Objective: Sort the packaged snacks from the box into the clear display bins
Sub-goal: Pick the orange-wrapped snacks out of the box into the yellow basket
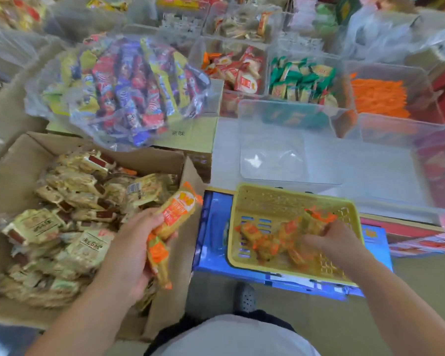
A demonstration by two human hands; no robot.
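Presently, the left hand is seen at lower centre, fingers curled round two orange-and-yellow snack packets, which are held above the right edge of the cardboard box. The box fills the lower left of the frame and is heaped with pale wrapped snacks. The right hand is lowered into the yellow basket at lower right, fingers bent over a pile of similar orange packets; because of motion blur it cannot be told whether one is gripped or only touched. The hands are well apart. The basket is set on a blue crate. Just behind the basket, an unfilled clear bin is noted at centre right. Further back, across the upper right, clear bins are recorded with red-and-white packets, green packets and orange sticks. A clear bag of multicoloured bars lies at upper left, resting on a second carton.
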